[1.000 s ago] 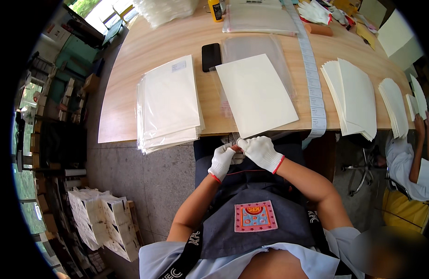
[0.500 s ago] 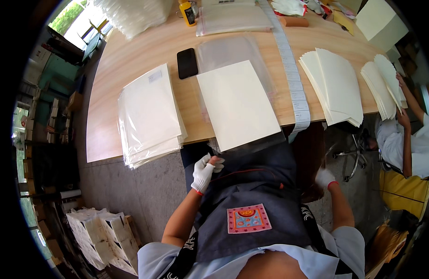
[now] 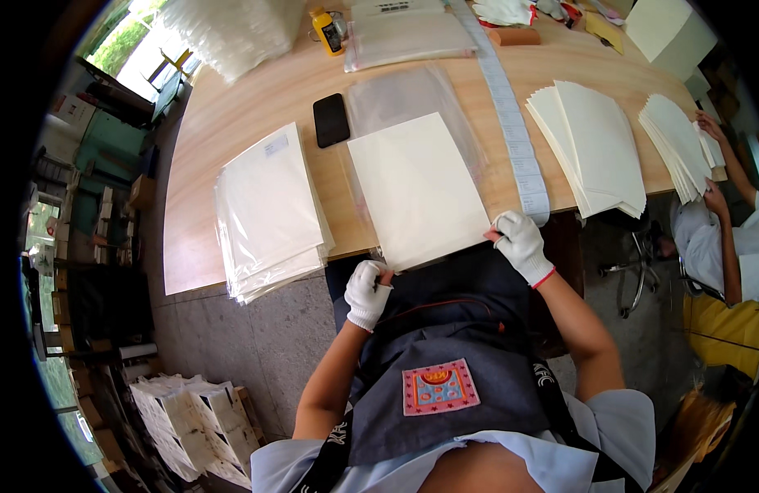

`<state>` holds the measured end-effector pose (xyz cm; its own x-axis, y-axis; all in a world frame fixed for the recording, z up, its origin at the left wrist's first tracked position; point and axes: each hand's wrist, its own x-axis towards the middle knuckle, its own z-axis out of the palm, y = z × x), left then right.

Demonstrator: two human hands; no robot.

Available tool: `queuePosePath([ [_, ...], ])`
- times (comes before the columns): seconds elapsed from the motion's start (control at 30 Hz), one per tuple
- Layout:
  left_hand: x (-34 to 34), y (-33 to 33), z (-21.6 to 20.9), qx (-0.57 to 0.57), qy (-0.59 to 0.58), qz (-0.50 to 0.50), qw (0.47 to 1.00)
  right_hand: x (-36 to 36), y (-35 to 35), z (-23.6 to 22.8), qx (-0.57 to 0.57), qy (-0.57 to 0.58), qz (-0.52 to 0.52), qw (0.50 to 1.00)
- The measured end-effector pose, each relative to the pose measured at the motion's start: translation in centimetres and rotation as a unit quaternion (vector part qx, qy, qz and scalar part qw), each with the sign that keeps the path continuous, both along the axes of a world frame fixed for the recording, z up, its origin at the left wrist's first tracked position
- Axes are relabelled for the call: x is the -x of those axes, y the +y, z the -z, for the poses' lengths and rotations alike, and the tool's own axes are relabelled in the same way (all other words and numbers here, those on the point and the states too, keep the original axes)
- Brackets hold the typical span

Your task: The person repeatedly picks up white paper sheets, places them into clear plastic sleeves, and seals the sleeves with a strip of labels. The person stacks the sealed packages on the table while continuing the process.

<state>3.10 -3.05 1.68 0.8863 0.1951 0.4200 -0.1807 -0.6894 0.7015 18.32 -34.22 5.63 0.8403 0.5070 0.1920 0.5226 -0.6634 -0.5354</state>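
A cream card sheet (image 3: 420, 189) lies over clear plastic bags (image 3: 408, 94), its near edge overhanging the table edge above my lap. At its near left corner, my left hand (image 3: 368, 294), in a white knit glove with bare fingertips, is closed in a pinch. My right hand (image 3: 521, 245), gloved the same way, pinches the near right corner. Whether film is caught with the card in either pinch is hard to make out. Left of the sheet rests a stack of clear-bagged sheets (image 3: 272, 209), the top one bearing a small label.
A black phone (image 3: 331, 121) lies behind the bagged stack. To the right run a label strip (image 3: 519, 140) and fanned cream sheets (image 3: 597, 156). Farther back are a yellow bottle (image 3: 327, 33) and more clear bags (image 3: 408, 37). A co-worker's hand (image 3: 715, 197) handles sheets at far right.
My right hand has come up from beside my lap to the sheet's near right corner. My left hand has moved slightly up and right onto the near left corner.
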Motion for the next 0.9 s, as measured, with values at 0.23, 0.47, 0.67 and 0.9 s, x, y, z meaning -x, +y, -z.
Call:
queuePosePath([
  [0.23,-0.3,-2.7,4.0,0.572,0.054,-0.193,0.795,0.7,2.4,1.7,-0.052,-0.059,0.206,0.975],
  [0.47,2.3,-3.8,9.9,0.861,0.124,-0.080,0.487,0.4,-6.5,9.6,-0.139,0.041,0.425,0.893],
  [0.67,-2.4,-10.1,1.1,0.644,0.398,0.074,0.649,0.4,-10.4,9.8,-0.112,0.163,0.268,0.943],
  [0.9,-7.2,-17.1,-2.0,0.611,0.453,0.205,0.616,5.2,-8.5,-2.8,-0.128,0.025,0.108,0.986],
])
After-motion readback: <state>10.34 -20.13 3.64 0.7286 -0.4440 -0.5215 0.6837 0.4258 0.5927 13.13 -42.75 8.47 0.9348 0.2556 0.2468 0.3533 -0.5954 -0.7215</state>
